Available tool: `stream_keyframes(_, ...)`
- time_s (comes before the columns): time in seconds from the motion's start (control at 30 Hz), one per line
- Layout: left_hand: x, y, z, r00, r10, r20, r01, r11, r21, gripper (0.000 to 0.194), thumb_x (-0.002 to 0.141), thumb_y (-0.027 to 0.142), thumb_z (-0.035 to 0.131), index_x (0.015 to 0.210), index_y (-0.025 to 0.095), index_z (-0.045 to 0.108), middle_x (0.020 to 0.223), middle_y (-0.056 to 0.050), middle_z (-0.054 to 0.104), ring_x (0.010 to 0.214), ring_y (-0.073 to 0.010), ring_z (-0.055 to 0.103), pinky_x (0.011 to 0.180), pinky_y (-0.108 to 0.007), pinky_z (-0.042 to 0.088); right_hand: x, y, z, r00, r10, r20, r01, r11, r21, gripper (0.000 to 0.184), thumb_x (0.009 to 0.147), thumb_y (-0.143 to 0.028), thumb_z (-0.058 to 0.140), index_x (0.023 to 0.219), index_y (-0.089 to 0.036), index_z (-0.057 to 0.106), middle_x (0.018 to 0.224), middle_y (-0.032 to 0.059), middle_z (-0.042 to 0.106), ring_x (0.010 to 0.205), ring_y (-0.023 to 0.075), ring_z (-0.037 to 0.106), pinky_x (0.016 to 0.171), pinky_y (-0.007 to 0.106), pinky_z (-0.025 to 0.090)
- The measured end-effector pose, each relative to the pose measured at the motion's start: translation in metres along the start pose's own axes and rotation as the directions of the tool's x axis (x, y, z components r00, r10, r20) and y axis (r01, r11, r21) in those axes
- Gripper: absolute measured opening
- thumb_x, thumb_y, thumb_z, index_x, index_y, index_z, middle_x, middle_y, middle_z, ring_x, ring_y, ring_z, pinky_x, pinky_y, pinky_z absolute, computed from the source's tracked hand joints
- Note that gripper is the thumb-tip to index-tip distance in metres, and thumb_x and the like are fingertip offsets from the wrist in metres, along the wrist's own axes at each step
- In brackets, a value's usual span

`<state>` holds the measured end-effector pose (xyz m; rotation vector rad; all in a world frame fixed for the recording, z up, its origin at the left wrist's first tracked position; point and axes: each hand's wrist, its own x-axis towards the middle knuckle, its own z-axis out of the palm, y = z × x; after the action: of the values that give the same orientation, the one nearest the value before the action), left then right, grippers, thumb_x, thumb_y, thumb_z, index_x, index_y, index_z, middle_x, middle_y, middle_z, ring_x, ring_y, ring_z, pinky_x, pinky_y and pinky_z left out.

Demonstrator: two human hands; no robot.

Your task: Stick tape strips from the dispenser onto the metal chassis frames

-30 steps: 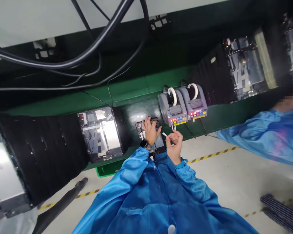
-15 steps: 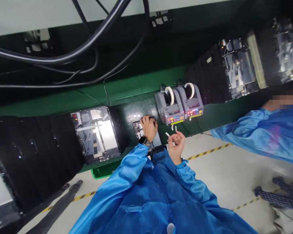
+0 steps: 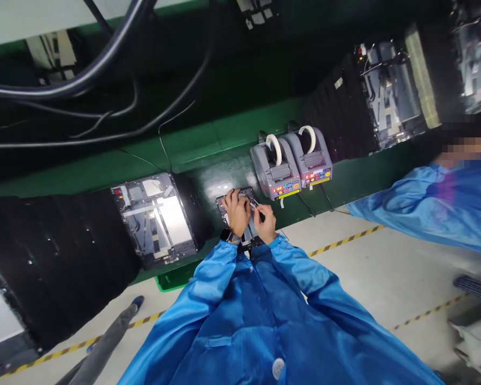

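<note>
Both my hands are over a small dark device (image 3: 240, 214) that lies on the green conveyor (image 3: 208, 144) in front of me. My left hand (image 3: 235, 209) rests on it with fingers curled down, pressing its upper part. My right hand (image 3: 265, 221) is beside it, fingers pinched together over the device's right edge; what they hold is too small to make out. Both arms wear blue sleeves, and a dark watch (image 3: 226, 236) sits on my left wrist.
Two grey tape dispensers (image 3: 274, 168) (image 3: 311, 158) with white rolls stand just right of the device. An opened tablet-like chassis (image 3: 154, 216) lies to the left on black carriers. A co-worker's blue sleeve (image 3: 417, 203) is at the right. Black cables (image 3: 104, 80) hang above.
My right hand, which held a white tape strip near the dispensers, has moved left and down onto the device beside my left hand. The view has shifted slightly.
</note>
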<state>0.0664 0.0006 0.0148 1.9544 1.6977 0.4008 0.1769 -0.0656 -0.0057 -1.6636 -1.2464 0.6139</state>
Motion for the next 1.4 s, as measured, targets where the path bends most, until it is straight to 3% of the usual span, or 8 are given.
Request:
stream_keyframes(0.2, 0.002, -0.003, -0.005, 0.997, 0.01, 0.076, -0.012, 0.999, 0.031, 0.023, 0.098, 0.025, 0.053, 0.107, 0.027, 0.074, 0.153, -0.008, 0.055, 0.149, -0.033, 0.037, 0.124, -0.058, 0.027, 0.026, 0.025, 0.017, 0.994, -0.097, 0.057, 0.104, 0.985, -0.137, 0.023, 0.107, -0.034, 0.047, 0.121, -0.02, 0.058, 0.106, 0.0136, 0.069, 0.103, 0.025, 0.071, 0.09, 0.044, 0.062)
stream_keyframes(0.53, 0.009, 0.004, -0.017, 0.988, -0.039, 0.15, 0.034, 0.999, 0.038, 0.02, 0.094, 0.024, 0.056, 0.103, 0.026, 0.074, 0.154, -0.007, 0.054, 0.15, -0.0316, 0.035, 0.125, -0.057, 0.024, 0.046, 0.03, 0.006, 0.951, -0.165, 0.263, 0.215, 0.962, -0.171, 0.032, 0.108, -0.034, 0.04, 0.13, -0.019, 0.057, 0.105, 0.0145, 0.069, 0.105, 0.0275, 0.069, 0.093, 0.047, 0.06)
stream_keyframes(0.8, 0.017, 0.005, -0.014, 0.986, -0.106, 0.126, 0.101, 0.994, 0.046, 0.009, 0.091, 0.025, 0.062, 0.093, 0.027, 0.071, 0.145, -0.007, 0.058, 0.142, -0.0322, 0.041, 0.121, -0.055, 0.026, 0.05, 0.029, 0.004, 0.94, -0.174, 0.295, 0.22, 0.967, -0.131, 0.035, 0.109, -0.033, 0.04, 0.14, -0.02, 0.051, 0.105, 0.0127, 0.068, 0.102, 0.0253, 0.07, 0.092, 0.043, 0.061)
stream_keyframes(0.9, 0.022, 0.005, -0.013, 0.978, -0.164, 0.127, 0.16, 0.986, 0.042, 0.008, 0.088, 0.023, 0.066, 0.094, 0.027, 0.067, 0.137, -0.007, 0.061, 0.136, -0.0314, 0.046, 0.119, -0.054, 0.027, 0.043, 0.028, 0.001, 0.958, -0.156, 0.241, 0.192, 0.972, -0.134, 0.035, 0.108, -0.034, 0.041, 0.139, -0.02, 0.049, 0.103, 0.0125, 0.068, 0.098, 0.0256, 0.071, 0.089, 0.043, 0.062)
stream_keyframes(1.03, 0.029, 0.005, -0.013, 0.964, -0.239, 0.114, 0.24, 0.971, 0.006, 0.032, 0.084, 0.022, 0.07, 0.114, 0.027, 0.06, 0.125, -0.008, 0.063, 0.126, -0.03, 0.051, 0.116, -0.05, 0.03, 0.022, 0.024, -0.001, 0.989, -0.087, 0.119, 0.105, 0.982, -0.155, 0.032, 0.107, -0.034, 0.043, 0.136, -0.022, 0.049, 0.104, 0.0119, 0.064, 0.099, 0.0258, 0.07, 0.089, 0.045, 0.061)
stream_keyframes(1.23, 0.038, -0.002, -0.017, 0.936, -0.295, 0.192, 0.289, 0.956, 0.056, 0.047, 0.083, 0.023, 0.071, 0.128, 0.028, 0.058, 0.133, -0.01, 0.061, 0.129, -0.032, 0.05, 0.117, -0.049, 0.029, -0.003, 0.01, 0.01, 0.999, 0.048, 0.02, -0.046, 0.996, -0.076, 0.034, 0.106, -0.032, 0.043, 0.139, -0.024, 0.042, 0.104, 0.0083, 0.056, 0.098, 0.0205, 0.066, 0.08, 0.034, 0.062)
stream_keyframes(1.33, 0.036, -0.01, -0.02, 0.931, -0.294, 0.217, 0.286, 0.956, 0.067, 0.042, 0.082, 0.025, 0.073, 0.123, 0.029, 0.063, 0.133, -0.009, 0.061, 0.13, -0.0319, 0.05, 0.119, -0.048, 0.027, 0.006, 0.001, 0.005, 0.993, 0.099, 0.068, -0.098, 0.995, -0.023, 0.04, 0.104, -0.027, 0.045, 0.144, -0.023, 0.037, 0.1, 0.006, 0.056, 0.095, 0.0195, 0.064, 0.079, 0.032, 0.06)
stream_keyframes(1.4, 0.034, -0.014, -0.02, 0.931, -0.295, 0.215, 0.287, 0.956, 0.068, 0.042, 0.081, 0.027, 0.075, 0.122, 0.03, 0.064, 0.133, -0.008, 0.061, 0.129, -0.0321, 0.051, 0.119, -0.049, 0.028, 0.023, -0.005, -0.005, 0.975, 0.085, 0.207, -0.083, 0.996, -0.02, 0.048, 0.101, -0.022, 0.047, 0.148, -0.023, 0.035, 0.097, 0.0041, 0.057, 0.09, 0.0188, 0.063, 0.081, 0.032, 0.059)
